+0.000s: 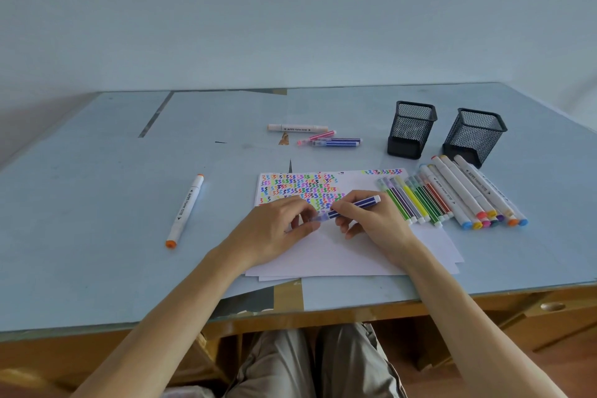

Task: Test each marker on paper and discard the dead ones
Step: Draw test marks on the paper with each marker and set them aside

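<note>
Over the paper [339,252], the right hand [371,220] pinches the blue marker [352,206] mid-barrel while the left hand [277,226] pinches its clear cap end. The marker's long axis slants, white tail up-right, cap down-left.

Light from my head camera is even and soft, daylight-like, cool bluish cast over wall [290,10] and table [97,203]. No hard shadows; only faint ones under the mesh cups [412,129] and along the forearms. Mild sheen on the tabletop's far right corner, brighter toward upper right. Wide-angle bending: table edges curve, arms stretch at the bottom. Centre sharp enough to read squiggles on paper [339,252]; marker print soft, corners smeared.
</note>
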